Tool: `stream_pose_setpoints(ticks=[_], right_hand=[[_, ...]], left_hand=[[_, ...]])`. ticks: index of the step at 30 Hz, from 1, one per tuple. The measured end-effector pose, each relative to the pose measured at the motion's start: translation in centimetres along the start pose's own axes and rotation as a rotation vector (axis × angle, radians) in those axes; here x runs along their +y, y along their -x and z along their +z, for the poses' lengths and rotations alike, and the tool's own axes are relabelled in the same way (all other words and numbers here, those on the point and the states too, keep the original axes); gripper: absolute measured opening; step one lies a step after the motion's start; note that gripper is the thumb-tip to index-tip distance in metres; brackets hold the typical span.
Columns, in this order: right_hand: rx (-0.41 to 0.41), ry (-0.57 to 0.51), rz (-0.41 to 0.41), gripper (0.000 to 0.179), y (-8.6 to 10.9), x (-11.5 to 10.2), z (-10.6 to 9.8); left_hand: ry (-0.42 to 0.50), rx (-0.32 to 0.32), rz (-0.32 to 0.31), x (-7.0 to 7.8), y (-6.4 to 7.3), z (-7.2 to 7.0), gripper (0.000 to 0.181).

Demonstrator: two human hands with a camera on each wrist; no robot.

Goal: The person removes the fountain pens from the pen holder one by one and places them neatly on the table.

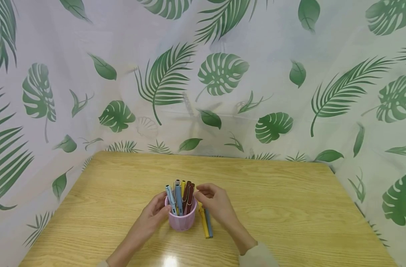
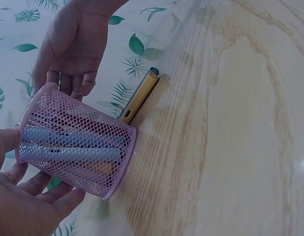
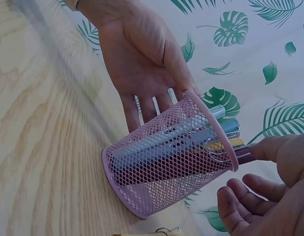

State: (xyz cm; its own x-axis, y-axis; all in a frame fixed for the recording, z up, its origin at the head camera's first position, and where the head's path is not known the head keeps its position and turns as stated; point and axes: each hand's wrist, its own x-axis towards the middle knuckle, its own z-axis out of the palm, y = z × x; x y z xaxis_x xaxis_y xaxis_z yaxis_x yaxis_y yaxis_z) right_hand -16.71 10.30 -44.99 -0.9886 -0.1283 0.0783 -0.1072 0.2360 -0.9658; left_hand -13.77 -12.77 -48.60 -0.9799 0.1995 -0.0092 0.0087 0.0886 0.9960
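"What's nearest in the head view?"

"A pale sleeve [image 1: 260, 256] is lying at the near edge, to the right. Farther off, a pink mesh cup [image 1: 182, 224] is standing upright on the table [image 1: 289, 207]. The left hand [image 1: 152, 214] is gripping its left side; the right hand [image 1: 217, 203] is hovering by the right rim."

"How far along does it look?"

"Mostly done, I'd judge: pens [image 1: 191, 198] in light blue, blue, yellow and dark red are standing inside, while a yellow pen [image 1: 204, 222] and a blue pen [image 1: 208, 223] are lying outside, just right of the cup."

"And the room?"

"The table is showing yellowish wood grain; a white leaf-printed backdrop [image 1: 233, 113] is hanging beyond its far edge and along both sides."

"The left wrist view?"

"The left thumb is resting at the rim, fingers curling round the mesh. The loose pair is lying side by side."

"The right wrist view?"

"The right thumb is touching a dark red pen [image 3: 245, 154]; the visible fingers are bending loosely. Whether it's pinching, I can't tell."
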Motion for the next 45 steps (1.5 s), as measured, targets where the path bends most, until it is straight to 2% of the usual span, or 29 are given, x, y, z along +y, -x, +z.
stream_pose_setpoints(ticks=[10, 19, 23, 34, 45], right_hand=[[-0.009, 0.047, -0.065, 0.039, -0.4, 0.5, 0.9], [-0.017, 0.032, -0.088, 0.032, -0.4, 0.5, 1.4], [-0.009, 0.048, -0.097, 0.03, -0.6, 0.5, 1.6], [0.002, 0.1, -0.118, 0.025, -0.8, 0.9, 1.8], [0.093, 0.125, -0.078, 0.022, -0.6, 0.4, 1.8]], left_hand=[[-0.001, 0.0, -0.002, 0.0, 0.1, -0.1, 0.063], [0.0, -0.003, 0.008, 0.1, 0.1, -0.1, 0.063], [-0.005, -0.004, -0.01, 0.1, 0.1, -0.1, 0.063], [-0.004, 0.003, 0.002, 0.3, 0.3, 0.0, 0.063], [0.008, 0.0, 0.014, 0.3, 0.2, -0.1, 0.062]])
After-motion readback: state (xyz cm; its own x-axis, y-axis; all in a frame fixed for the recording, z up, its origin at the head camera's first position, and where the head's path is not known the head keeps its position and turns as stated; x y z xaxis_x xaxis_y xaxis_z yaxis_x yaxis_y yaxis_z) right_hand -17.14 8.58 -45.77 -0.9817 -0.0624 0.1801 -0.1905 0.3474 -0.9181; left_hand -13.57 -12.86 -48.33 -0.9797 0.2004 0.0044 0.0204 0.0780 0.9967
